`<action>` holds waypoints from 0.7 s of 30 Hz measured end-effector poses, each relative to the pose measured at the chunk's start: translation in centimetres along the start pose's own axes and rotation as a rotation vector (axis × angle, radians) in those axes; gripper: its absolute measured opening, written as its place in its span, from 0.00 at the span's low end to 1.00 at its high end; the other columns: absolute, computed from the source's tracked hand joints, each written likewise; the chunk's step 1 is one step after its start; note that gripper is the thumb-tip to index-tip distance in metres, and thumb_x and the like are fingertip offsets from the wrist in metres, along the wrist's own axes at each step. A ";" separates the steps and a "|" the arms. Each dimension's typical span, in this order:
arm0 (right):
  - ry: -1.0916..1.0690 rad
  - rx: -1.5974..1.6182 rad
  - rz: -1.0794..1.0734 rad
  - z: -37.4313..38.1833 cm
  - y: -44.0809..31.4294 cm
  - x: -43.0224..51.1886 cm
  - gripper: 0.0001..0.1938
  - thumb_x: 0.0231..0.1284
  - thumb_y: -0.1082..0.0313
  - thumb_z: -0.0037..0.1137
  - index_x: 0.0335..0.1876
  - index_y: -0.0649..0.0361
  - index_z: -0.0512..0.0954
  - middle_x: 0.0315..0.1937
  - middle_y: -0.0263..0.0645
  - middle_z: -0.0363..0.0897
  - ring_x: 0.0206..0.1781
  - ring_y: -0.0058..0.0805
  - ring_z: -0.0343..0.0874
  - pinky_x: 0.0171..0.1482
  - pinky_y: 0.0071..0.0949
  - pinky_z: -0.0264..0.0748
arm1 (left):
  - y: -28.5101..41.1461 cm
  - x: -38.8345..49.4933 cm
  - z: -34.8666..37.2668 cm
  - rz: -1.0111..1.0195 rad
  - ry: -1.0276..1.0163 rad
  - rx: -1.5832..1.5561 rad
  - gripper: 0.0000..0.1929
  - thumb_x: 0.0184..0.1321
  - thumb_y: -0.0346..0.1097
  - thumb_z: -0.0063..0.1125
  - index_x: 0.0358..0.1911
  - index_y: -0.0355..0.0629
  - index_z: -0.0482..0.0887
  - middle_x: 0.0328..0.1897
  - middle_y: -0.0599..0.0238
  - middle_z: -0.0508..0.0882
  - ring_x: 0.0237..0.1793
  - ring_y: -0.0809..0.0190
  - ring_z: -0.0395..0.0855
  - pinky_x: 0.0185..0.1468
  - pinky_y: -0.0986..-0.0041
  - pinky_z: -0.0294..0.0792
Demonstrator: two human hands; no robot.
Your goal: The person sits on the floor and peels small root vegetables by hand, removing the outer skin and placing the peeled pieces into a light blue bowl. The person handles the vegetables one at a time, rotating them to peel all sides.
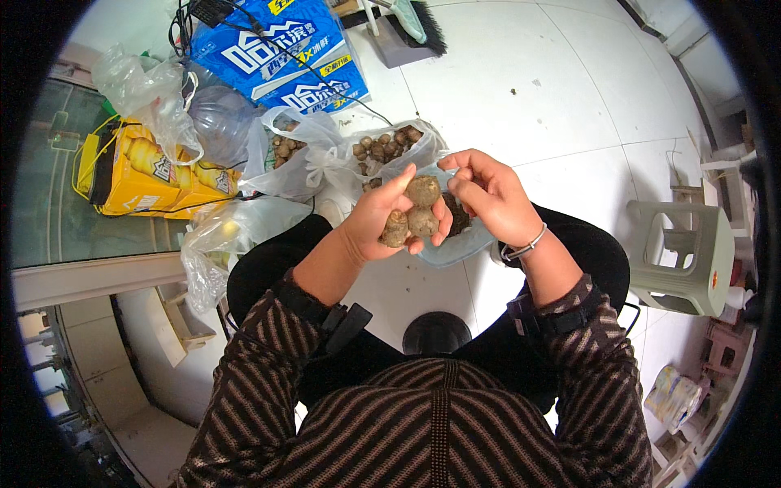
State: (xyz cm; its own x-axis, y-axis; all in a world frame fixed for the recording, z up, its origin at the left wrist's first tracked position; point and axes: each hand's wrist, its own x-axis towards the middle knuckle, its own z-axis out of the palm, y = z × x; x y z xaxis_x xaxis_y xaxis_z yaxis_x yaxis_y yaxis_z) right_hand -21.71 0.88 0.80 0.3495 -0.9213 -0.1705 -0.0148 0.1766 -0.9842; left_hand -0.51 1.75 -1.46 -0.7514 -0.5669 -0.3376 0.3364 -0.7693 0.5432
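Three brown taro-like tubers lie in the palm and fingers of my left hand, which is turned upward in front of my knees. My right hand, with a bracelet at the wrist, is just to the right of them, its fingers curled and apart; no object shows in it. Beneath both hands is a pale blue plastic basin with dark brown matter in it, partly hidden by my hands. Behind them, an open clear plastic bag holds many small brown tubers.
Another plastic bag with tubers stands at the left, near a yellow carton and stacked blue cartons. A black cable crosses them. A dustpan and broom lie behind. A green-grey plastic stool stands at the right.
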 end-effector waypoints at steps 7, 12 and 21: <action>-0.170 -0.083 -0.077 0.6 -0.5 -0.9 0.09 0.62 0.80 0.63 0.42 0.67 0.73 0.31 0.30 0.74 0.32 0.24 0.86 0.33 0.18 0.79 | -0.2 0.3 0.2 0.015 0.138 0.112 0.33 0.76 0.65 0.27 0.53 0.43 0.78 0.39 0.61 0.84 0.37 0.63 0.85 0.26 0.76 0.74; -0.078 -0.211 -0.063 0.4 -0.4 -0.6 0.08 0.64 0.79 0.63 0.38 0.64 0.72 0.29 0.32 0.77 0.35 0.22 0.86 0.33 0.17 0.78 | 0.1 0.2 0.4 0.093 0.192 0.226 0.25 0.77 0.58 0.37 0.51 0.44 0.80 0.37 0.66 0.85 0.35 0.69 0.83 0.27 0.79 0.73; -0.049 0.015 0.008 0.6 -0.2 -0.3 0.05 0.65 0.75 0.56 0.35 0.66 0.73 0.26 0.35 0.80 0.29 0.22 0.85 0.31 0.18 0.77 | 0.3 0.1 0.3 0.086 0.203 0.298 0.19 0.76 0.51 0.45 0.49 0.43 0.81 0.37 0.67 0.85 0.35 0.71 0.83 0.30 0.79 0.72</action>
State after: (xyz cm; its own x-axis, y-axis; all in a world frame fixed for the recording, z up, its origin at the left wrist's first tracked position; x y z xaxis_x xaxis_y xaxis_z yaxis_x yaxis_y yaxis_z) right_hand -21.20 1.33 1.04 0.3947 -0.9019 -0.1755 -0.0040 0.1894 -0.9819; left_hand -0.67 1.60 -1.10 -0.5895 -0.6957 -0.4106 0.1908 -0.6138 0.7660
